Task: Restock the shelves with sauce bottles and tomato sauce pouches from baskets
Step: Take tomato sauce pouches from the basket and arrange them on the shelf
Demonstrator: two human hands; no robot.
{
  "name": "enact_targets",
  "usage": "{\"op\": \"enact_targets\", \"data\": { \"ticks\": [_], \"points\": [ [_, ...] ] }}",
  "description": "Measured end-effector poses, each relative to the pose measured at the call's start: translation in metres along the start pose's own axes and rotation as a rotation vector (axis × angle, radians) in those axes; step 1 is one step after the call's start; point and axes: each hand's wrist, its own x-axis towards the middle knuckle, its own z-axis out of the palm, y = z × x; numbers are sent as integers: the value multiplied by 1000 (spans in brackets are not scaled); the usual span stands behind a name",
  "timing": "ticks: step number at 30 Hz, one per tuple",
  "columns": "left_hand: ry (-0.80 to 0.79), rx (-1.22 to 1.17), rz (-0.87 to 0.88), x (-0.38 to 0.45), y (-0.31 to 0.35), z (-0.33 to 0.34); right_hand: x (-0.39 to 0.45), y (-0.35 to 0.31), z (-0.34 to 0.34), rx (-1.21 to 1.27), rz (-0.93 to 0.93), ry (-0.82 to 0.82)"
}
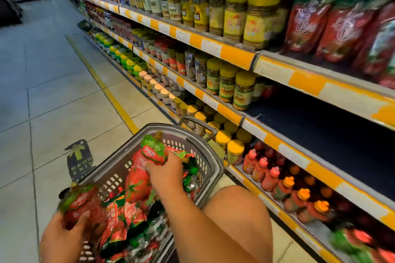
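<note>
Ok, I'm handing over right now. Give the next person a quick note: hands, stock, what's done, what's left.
Left hand grips one tomato sauce pouch above the basket's near end.
Right hand grips another pouch inside the grey basket.
Done: cannot tell from here; pouches already stand on the top shelf.
Left: the basket holds many pouches; the middle shelf bay looks bare. Sauce bottles stand on the bottom shelf.

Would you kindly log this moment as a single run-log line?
left hand: grips pouch | right hand: grips pouch over basket | shelf gap: unfilled
</note>
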Motion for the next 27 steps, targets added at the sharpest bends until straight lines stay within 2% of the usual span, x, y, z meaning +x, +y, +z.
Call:
{"op": "enact_targets", "data": {
  "ticks": [5,8,13,21,27],
  "points": [
    [-17,-147,90,-19,40,-7,-7,-14,-26,237,6,87],
    [-79,-212,126,-34,79,-11,-18,-22,-41,446,24,63],
    [-298,-365,173,-72,148,-12,-49,-36,-78,627,28,9],
    [-609,-614,215,-150,238,18,-128,-78,-222,624,-101,67],
    [-907,-507,314,-240,287,50,-200,-67,-323,634,-148,262]
  ]
}}
